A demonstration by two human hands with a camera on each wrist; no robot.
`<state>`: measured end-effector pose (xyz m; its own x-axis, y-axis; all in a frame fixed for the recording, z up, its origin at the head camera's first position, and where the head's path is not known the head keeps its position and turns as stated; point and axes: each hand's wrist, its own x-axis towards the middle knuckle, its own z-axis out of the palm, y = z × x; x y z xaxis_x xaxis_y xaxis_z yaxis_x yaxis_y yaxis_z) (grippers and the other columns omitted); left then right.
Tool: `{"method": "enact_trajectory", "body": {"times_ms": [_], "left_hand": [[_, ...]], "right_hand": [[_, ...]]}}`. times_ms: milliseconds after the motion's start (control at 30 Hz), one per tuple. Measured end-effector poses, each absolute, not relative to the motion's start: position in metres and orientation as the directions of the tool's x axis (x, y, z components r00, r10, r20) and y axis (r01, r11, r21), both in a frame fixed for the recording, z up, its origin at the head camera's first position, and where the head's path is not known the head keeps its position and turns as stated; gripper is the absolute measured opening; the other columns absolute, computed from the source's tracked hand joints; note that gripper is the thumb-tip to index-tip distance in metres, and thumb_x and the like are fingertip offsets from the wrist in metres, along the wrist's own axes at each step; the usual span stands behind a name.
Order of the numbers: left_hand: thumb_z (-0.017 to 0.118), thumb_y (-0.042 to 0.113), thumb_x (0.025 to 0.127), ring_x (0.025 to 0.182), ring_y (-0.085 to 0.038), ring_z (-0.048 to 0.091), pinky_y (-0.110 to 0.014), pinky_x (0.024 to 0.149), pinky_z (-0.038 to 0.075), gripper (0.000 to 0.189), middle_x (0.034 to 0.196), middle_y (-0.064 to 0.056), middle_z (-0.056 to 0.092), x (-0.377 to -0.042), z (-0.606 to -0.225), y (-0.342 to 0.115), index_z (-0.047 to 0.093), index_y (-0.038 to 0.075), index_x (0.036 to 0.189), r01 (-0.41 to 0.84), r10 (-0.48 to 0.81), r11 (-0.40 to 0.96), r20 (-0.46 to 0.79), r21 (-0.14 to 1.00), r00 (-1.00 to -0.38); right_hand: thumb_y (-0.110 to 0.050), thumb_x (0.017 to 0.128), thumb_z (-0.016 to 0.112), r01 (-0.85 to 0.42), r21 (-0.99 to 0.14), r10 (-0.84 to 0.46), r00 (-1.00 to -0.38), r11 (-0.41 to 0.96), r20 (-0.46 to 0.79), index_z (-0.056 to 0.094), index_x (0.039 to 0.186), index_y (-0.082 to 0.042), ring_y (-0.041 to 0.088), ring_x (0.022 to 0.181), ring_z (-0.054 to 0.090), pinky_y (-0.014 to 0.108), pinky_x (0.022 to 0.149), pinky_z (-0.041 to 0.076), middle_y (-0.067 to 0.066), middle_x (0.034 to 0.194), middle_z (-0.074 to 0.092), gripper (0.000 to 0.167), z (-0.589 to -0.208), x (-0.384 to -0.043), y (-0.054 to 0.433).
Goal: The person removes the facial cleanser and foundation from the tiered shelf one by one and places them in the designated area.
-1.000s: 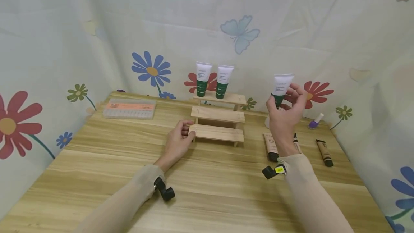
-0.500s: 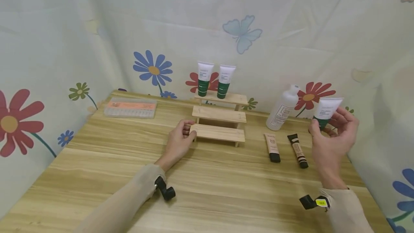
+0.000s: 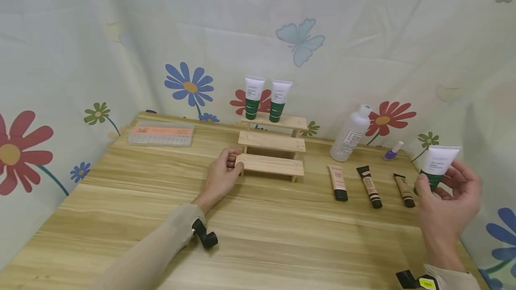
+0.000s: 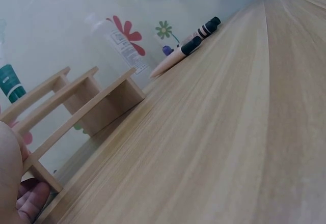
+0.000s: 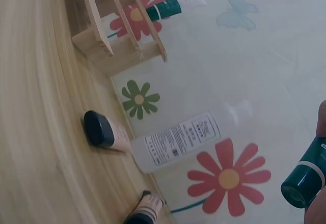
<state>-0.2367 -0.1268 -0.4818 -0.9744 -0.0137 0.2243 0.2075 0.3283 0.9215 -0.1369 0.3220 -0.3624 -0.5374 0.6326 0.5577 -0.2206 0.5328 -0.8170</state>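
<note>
A three-step wooden display stand [image 3: 269,164] stands at the middle back of the table. My left hand [image 3: 221,174] grips the left end of its lowest step, thumb in front; the left wrist view shows fingers around the end support. Two white-and-green cream tubes [image 3: 253,97] [image 3: 279,101] stand upright, caps down, on the top step's left half. Off to the right, my right hand [image 3: 450,196] holds a third such cream tube [image 3: 439,164] upright above the table, pinched near its green lower part. In the right wrist view its green cap [image 5: 301,186] points downward.
Right of the stand are a white bottle [image 3: 350,134], a BB cream tube [image 3: 337,182], a striped tube [image 3: 369,187], a small brown tube [image 3: 404,190] and a purple nail polish bottle [image 3: 393,152]. A flat clear case [image 3: 161,134] lies at back left. Flowered cloth [image 3: 217,39] hangs behind.
My right hand has carried its cream tube rightward and lower, from beside the stand to the table's right side, uncovering the white bottle and striped tube. My left hand has stayed on the stand.
</note>
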Motion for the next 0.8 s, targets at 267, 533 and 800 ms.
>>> {"method": "enact_trajectory", "body": {"times_ms": [267,533,800], "left_hand": [[0.067,0.016,0.107,0.102,-0.023,0.065,-0.033,0.087,0.058,0.036,0.116,-0.010,0.067,-0.237,-0.482,-0.127,0.066,0.013,0.143,0.214,-0.011,0.330,0.230,0.919,-0.973],[0.066,0.017,0.108,0.102,-0.024,0.065,-0.035,0.087,0.058,0.035,0.116,-0.010,0.067,-0.237,-0.482,-0.126,0.066,0.013,0.142,0.216,-0.014,0.323,0.233,0.921,-0.972],[0.067,0.016,0.107,0.102,-0.023,0.065,-0.032,0.087,0.057,0.035,0.118,-0.010,0.068,-0.239,-0.487,-0.127,0.066,0.014,0.142,0.229,-0.013,0.334,0.247,0.914,-0.969]], "right_hand": [[0.007,0.094,0.075,-0.194,-0.825,0.644,-0.540,0.531,0.541,0.061,0.154,-0.015,0.005,0.107,0.060,0.011,0.080,0.048,-0.017,0.123,0.059,0.065,-0.387,-0.122,0.344],[0.006,0.094,0.075,-0.101,-0.832,0.642,-0.588,0.546,0.493,0.058,0.157,-0.017,0.002,0.109,0.058,0.009,0.083,0.046,-0.020,0.124,0.057,0.069,-0.410,-0.105,0.361],[0.012,0.091,0.075,-0.065,-0.851,0.623,-0.653,0.521,0.431,0.061,0.154,-0.011,0.003,0.101,0.059,0.004,0.077,0.046,-0.017,0.118,0.060,0.069,-0.432,-0.081,0.373]]}}
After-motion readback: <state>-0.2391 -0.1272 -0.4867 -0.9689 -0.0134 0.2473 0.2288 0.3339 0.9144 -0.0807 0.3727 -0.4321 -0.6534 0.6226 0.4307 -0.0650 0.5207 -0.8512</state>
